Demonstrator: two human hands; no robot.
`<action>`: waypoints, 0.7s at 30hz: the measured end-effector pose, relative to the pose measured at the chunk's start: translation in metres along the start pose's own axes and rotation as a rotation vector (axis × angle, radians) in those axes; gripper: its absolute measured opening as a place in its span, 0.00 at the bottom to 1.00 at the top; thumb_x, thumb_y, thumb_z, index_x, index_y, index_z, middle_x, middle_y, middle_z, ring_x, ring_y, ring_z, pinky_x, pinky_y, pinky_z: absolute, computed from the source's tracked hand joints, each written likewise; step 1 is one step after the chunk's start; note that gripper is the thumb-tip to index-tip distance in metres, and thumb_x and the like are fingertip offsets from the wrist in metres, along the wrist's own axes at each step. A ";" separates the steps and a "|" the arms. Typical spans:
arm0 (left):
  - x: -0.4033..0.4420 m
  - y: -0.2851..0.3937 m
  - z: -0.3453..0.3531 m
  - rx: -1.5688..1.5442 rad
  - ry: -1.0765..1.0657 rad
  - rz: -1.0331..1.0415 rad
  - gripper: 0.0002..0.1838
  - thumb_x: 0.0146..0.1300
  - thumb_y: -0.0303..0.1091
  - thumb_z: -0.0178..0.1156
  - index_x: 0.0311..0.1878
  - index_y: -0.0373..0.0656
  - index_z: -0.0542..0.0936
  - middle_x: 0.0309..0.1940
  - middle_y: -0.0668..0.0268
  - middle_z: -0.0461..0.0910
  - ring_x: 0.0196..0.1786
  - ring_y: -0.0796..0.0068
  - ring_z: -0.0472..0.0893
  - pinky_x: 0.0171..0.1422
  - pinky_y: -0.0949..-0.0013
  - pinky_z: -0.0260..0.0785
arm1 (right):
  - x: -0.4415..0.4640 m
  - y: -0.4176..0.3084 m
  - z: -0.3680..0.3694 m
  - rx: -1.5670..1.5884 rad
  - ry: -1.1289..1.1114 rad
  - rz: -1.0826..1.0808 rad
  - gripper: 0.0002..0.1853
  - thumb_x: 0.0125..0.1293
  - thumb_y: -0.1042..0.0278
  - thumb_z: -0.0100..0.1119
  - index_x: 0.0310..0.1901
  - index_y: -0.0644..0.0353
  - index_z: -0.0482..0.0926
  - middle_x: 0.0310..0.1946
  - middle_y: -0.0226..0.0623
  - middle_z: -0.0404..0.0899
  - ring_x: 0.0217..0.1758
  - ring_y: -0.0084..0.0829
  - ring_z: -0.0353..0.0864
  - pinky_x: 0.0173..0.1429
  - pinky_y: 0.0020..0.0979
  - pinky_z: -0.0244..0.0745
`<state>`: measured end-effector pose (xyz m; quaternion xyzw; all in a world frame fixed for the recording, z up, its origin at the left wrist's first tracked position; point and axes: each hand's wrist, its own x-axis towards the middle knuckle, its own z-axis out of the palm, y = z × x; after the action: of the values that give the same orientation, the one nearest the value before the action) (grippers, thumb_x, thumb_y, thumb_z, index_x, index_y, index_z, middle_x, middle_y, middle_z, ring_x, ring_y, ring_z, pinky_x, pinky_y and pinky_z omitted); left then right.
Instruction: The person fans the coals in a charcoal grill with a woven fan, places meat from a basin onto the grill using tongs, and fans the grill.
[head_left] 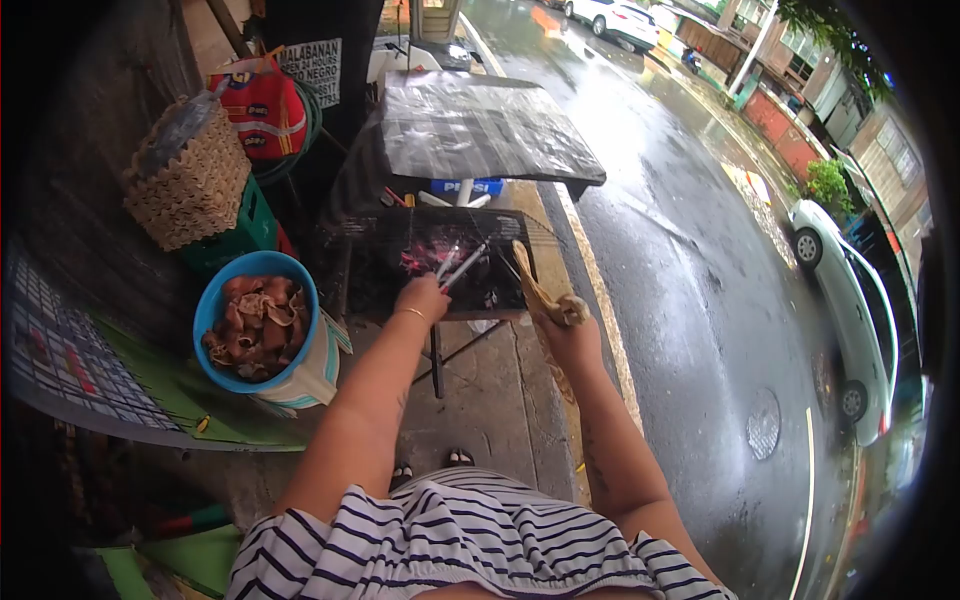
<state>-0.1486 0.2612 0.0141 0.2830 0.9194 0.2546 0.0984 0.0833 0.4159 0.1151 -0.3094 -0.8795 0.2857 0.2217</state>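
My left hand (422,299) is closed around metal tongs (464,265), their arms reaching over a black charcoal grill (372,288). Pink-red embers (428,258) glow in the grill close to the tong tips; whether the tips grip a coal I cannot make out. At the grill's right end, my right hand (573,343) grasps a bunched tan cloth (541,292). One end of this cloth stretches up along the grill's edge. Thin wires of a grate (545,232) show near it, but I cannot tell whether the cloth is wrapped around them.
Beyond the grill stands a table with a dark, shiny cover (470,120). To the left, a blue basin (205,330) holds reddish-brown pieces, near a woven basket (190,180) and a red bag (262,108). A wet road (680,330) with parked cars runs along the right.
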 end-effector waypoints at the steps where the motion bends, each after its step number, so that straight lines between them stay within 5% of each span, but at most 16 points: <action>1: 0.000 -0.006 -0.001 -0.008 0.007 0.039 0.21 0.51 0.39 0.70 0.44 0.39 0.76 0.38 0.48 0.82 0.44 0.45 0.81 0.50 0.52 0.74 | 0.002 -0.002 0.001 0.014 0.005 -0.002 0.17 0.56 0.53 0.69 0.37 0.58 0.80 0.31 0.47 0.82 0.38 0.52 0.81 0.39 0.45 0.74; 7: -0.039 -0.030 -0.046 -0.078 0.027 0.267 0.18 0.52 0.36 0.67 0.45 0.42 0.76 0.38 0.50 0.81 0.44 0.44 0.79 0.49 0.50 0.72 | 0.017 -0.030 -0.011 0.060 -0.007 0.031 0.17 0.56 0.55 0.68 0.38 0.58 0.77 0.32 0.47 0.82 0.40 0.52 0.81 0.41 0.44 0.73; 10: -0.061 -0.048 -0.064 -0.015 -0.033 0.344 0.25 0.51 0.36 0.68 0.53 0.41 0.75 0.41 0.50 0.81 0.48 0.47 0.80 0.51 0.53 0.72 | 0.020 -0.030 -0.011 0.049 -0.018 0.023 0.17 0.56 0.56 0.69 0.38 0.58 0.76 0.32 0.46 0.82 0.39 0.51 0.81 0.41 0.44 0.73; 13: -0.081 -0.055 -0.072 0.102 -0.170 0.295 0.25 0.53 0.34 0.67 0.54 0.42 0.73 0.41 0.51 0.80 0.47 0.47 0.80 0.51 0.52 0.72 | 0.014 -0.025 -0.007 0.034 -0.020 0.019 0.17 0.56 0.56 0.69 0.38 0.58 0.75 0.33 0.45 0.82 0.39 0.51 0.81 0.41 0.43 0.73; 21: -0.115 -0.033 -0.075 0.264 -0.134 0.163 0.23 0.54 0.34 0.65 0.53 0.42 0.71 0.42 0.50 0.79 0.45 0.45 0.81 0.49 0.50 0.75 | -0.007 -0.018 0.000 0.023 -0.102 0.045 0.19 0.56 0.52 0.69 0.41 0.57 0.78 0.34 0.45 0.83 0.41 0.49 0.82 0.42 0.42 0.74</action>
<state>-0.0947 0.1409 0.0649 0.3836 0.9102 0.1194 0.1004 0.0809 0.3993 0.1254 -0.3114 -0.8792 0.3161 0.1734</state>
